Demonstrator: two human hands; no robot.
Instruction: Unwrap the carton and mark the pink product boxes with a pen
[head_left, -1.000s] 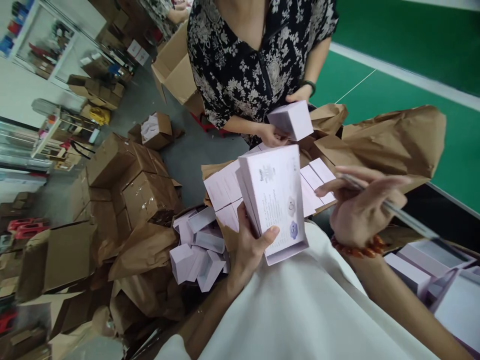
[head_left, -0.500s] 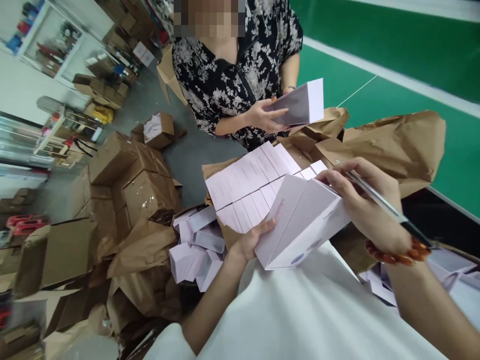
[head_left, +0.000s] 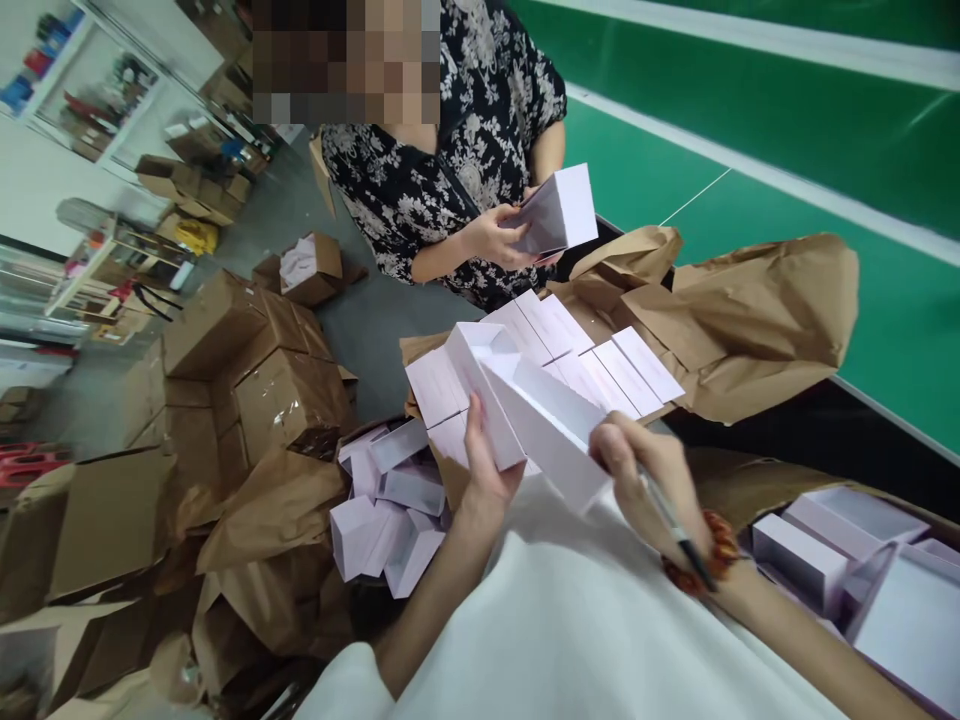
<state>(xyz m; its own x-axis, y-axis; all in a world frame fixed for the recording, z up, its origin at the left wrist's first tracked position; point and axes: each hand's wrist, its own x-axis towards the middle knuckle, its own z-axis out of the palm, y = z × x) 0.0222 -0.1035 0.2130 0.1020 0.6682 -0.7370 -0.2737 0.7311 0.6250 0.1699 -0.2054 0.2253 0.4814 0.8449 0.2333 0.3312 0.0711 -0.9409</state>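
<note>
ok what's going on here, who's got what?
The person wearing the camera holds a pale lilac cardboard box in both hands: the left hand grips its near end, and the right hand, which also pinches a pen, is on its other end. Opposite, a co-worker's hands hold a similar lilac box. More flat lilac boxes lie on crumpled brown paper.
</note>
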